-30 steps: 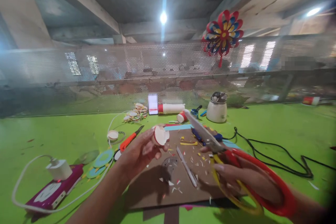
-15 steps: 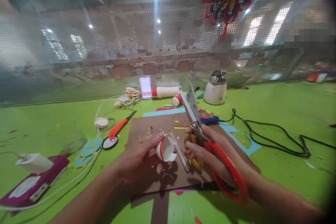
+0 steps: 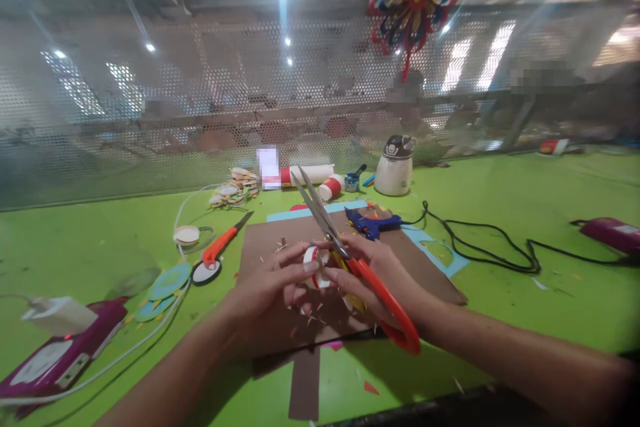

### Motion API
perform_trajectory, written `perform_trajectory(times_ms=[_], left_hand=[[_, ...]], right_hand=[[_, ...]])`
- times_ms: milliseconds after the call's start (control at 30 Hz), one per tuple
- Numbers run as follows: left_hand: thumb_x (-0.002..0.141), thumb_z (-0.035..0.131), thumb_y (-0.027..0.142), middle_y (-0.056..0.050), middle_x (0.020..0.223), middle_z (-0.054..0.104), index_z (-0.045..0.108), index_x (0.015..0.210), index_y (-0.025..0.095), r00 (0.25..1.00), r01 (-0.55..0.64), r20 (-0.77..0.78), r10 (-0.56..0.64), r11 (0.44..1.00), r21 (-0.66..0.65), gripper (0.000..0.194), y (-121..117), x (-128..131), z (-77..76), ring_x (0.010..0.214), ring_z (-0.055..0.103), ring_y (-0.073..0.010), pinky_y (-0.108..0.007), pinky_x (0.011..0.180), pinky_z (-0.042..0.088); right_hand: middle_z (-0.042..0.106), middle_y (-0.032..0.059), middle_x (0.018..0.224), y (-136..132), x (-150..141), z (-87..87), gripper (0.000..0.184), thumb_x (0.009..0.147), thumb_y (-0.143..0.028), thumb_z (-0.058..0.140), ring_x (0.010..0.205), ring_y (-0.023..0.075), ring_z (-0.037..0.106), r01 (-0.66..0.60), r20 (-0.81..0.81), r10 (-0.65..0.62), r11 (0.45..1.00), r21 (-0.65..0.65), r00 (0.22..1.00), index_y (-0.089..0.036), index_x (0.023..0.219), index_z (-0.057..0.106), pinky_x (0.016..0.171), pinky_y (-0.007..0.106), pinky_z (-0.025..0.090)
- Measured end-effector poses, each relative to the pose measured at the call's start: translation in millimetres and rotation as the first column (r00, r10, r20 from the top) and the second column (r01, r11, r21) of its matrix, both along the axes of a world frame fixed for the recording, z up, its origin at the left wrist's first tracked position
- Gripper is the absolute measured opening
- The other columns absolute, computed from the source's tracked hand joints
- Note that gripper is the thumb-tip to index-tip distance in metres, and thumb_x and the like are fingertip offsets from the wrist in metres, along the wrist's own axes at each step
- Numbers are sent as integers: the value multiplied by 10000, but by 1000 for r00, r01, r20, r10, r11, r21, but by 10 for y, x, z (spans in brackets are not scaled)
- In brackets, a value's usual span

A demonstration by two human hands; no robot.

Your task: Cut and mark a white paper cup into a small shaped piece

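Observation:
My left hand (image 3: 280,283) grips the cut-down base of a white paper cup with a red band (image 3: 311,267), thumb on top and fingers beneath. My right hand (image 3: 373,267) is closed around orange-red-handled scissors (image 3: 395,313), their blades slightly parted and pointing up and away. Its fingertips meet the cup piece from the right. Under the right hand shows a yellow thing (image 3: 354,300), mostly hidden. Both hands are above a brown board (image 3: 270,333) strewn with small scraps. A blue glue gun (image 3: 373,223) lies just beyond the right hand.
On the left are an orange utility knife (image 3: 220,247), light-blue discs (image 3: 170,280) and a purple power strip (image 3: 65,353) with a white cable. Behind stand a white jug (image 3: 394,170) and a red-and-white cup (image 3: 331,187). A black cord (image 3: 480,240) crosses the right side.
My right hand has come left to the cup piece, its fingertips now on it. The scissors have swung leftward, and a silvery piece beside the cup no longer shows. The view has shifted right.

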State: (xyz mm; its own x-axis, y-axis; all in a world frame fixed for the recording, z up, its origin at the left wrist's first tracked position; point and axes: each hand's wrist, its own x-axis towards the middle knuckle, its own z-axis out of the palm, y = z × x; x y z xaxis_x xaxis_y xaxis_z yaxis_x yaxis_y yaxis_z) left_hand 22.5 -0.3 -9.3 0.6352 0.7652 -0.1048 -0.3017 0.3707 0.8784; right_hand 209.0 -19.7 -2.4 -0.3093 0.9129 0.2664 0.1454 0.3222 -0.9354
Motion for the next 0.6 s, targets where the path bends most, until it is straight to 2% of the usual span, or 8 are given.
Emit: perform_trajectory(times_ms=[100,167,300,400,500,600], left_hand=[[843,684,213,-82,984,661,641,1182,174,999,-9,-45,15,993,121,344,42,-64,-1,731,632,-122,-201,585,499],[851,680,226,-96,1058,660,619,1231,198,996,-39,-70,49,990,139,386,82,-101,-15,739,640,-126,-206,580,506],[907,610,300,-59,911,667,540,1335,256,992,-126,-7,127,985,118,436,158,-148,-28,672,630,-118,-204,533,498],[908,610,303,-57,865,657,594,1279,208,979,-203,5,205,964,172,383,199,-178,-13,712,629,-124,-202,546,519],[889,636,283,-59,867,656,619,1252,188,974,-219,-14,226,956,196,375,217,-220,15,703,626,-122,-190,511,515],[861,664,262,-76,920,675,620,1249,186,974,-223,4,226,957,185,397,224,-279,50,675,635,-123,-185,478,503]], right_hand=[[686,55,888,5,-43,-15,335,805,-276,649,713,171,653,15,2,-15,1000,26,1000,-140,1108,604,692,330,561],[672,52,872,2,-51,-31,340,813,-279,636,688,164,626,23,-4,-23,999,32,1000,-132,1117,596,663,326,548],[654,60,912,2,22,-53,340,839,-306,637,742,175,612,42,-37,-42,999,0,998,-143,1133,587,678,322,537],[644,75,949,22,140,-40,376,862,-369,623,796,197,623,52,48,-52,999,-6,997,-155,1169,584,701,325,535],[619,38,768,53,236,-15,358,886,-449,567,644,162,578,-45,172,54,998,-54,984,-161,1090,627,603,284,501],[577,10,669,69,283,-9,388,905,-519,520,554,126,516,-170,202,191,978,-120,961,-172,1025,644,516,240,442]])
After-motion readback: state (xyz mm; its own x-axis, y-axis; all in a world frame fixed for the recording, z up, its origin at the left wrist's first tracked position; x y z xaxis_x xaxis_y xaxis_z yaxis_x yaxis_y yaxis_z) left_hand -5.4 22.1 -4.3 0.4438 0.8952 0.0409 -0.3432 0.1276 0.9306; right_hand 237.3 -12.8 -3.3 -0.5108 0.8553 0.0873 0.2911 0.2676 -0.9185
